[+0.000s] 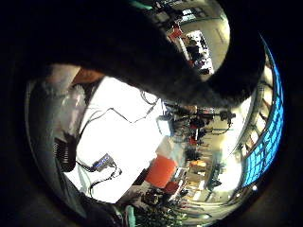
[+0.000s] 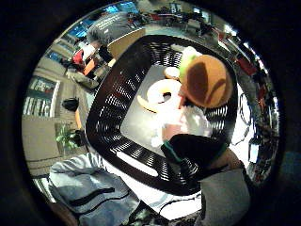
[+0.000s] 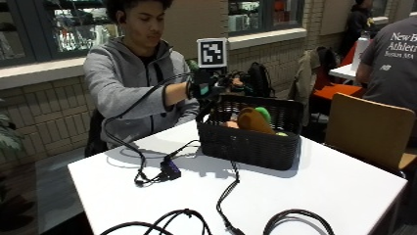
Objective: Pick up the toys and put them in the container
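A black woven basket (image 3: pixel 251 147) stands on the white table (image 3: pixel 326 186) in front of the seated person. Inside it an orange-brown plush toy (image 3: pixel 253 121) leans upright, with a green toy (image 3: pixel 263 113) behind it. My gloved right hand (image 3: pixel 207 84) hovers above the basket's rim on the person's side and holds nothing. From the thumb side palm view, the basket (image 2: pixel 108 117) lies right below, with the orange toy (image 2: pixel 207 80), a cream ring toy (image 2: pixel 160 94), a white toy (image 2: pixel 190 123) and the green toy (image 2: pixel 188 55) on its floor. A loosely curved gloved finger (image 1: pixel 156 61) crosses the little finger side view.
A wooden chair (image 3: pixel 368 127) stands at the table's right side. Bare white tabletop (image 1: pixel 123 137) spreads between the basket and the near edge. A brick wall with windows runs behind the person.
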